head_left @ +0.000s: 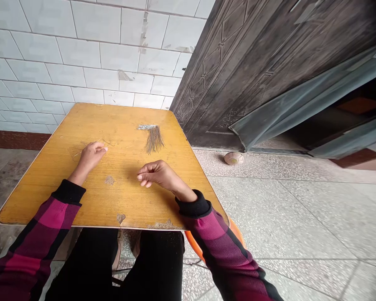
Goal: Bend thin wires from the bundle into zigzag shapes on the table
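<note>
Thin strands (76,155) lie left of centre, beside your left hand (90,155) — thumb and fingertips together; your right hand (161,173), mid-frame, likewise pressed together — cannot tell if either pinches anything.

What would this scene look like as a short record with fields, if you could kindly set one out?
Left hand: fingers drawn together, next to thin strands; grip unclear
Right hand: fingers curled over the table; whether it holds anything unclear
Farther on the table: dark fringe beside a black-and-white strip
Table surface: yellow-brown, with worn patches
Behind: white tiled wall
Floor, right: round object
</note>
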Demonstrator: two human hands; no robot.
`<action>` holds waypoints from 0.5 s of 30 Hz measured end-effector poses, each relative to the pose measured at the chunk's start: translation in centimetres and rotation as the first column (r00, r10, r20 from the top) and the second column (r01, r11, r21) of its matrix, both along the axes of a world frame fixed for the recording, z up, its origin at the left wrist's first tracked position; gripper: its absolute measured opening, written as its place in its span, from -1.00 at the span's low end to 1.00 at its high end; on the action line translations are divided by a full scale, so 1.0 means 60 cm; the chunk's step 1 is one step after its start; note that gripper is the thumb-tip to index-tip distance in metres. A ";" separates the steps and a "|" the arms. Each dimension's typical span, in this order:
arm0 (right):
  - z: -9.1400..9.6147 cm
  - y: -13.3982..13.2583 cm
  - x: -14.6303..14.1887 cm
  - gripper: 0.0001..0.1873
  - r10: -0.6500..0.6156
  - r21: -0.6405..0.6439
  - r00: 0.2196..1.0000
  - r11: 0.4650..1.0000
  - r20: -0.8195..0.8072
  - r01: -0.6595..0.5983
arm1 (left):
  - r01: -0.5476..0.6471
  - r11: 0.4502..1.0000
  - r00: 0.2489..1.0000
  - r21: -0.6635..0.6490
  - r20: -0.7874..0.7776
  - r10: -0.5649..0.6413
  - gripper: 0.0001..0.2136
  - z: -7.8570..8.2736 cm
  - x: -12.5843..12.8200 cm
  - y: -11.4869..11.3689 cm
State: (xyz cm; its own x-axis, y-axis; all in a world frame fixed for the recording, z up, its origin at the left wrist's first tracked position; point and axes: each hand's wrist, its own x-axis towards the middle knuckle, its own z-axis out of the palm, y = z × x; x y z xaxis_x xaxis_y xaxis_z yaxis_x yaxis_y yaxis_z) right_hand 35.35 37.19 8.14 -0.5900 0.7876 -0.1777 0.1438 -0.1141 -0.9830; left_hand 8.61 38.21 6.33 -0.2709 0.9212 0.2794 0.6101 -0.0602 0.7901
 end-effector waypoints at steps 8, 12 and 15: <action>-0.032 0.012 -0.012 -0.63 0.041 -0.004 0.998 0.999 0.048 -0.041 | -0.041 0.999 0.998 -0.007 -0.050 0.041 -0.83 0.007 -0.007 -0.003; -0.043 0.010 -0.015 -0.63 0.109 -0.028 0.993 0.994 0.052 -0.108 | -0.048 0.999 0.998 -0.008 -0.040 0.047 -0.83 0.009 -0.010 -0.003; -0.046 0.003 -0.017 -0.65 0.178 -0.043 0.982 0.983 0.061 -0.176 | -0.058 0.998 0.997 -0.010 -0.044 0.057 -0.82 0.009 -0.010 -0.002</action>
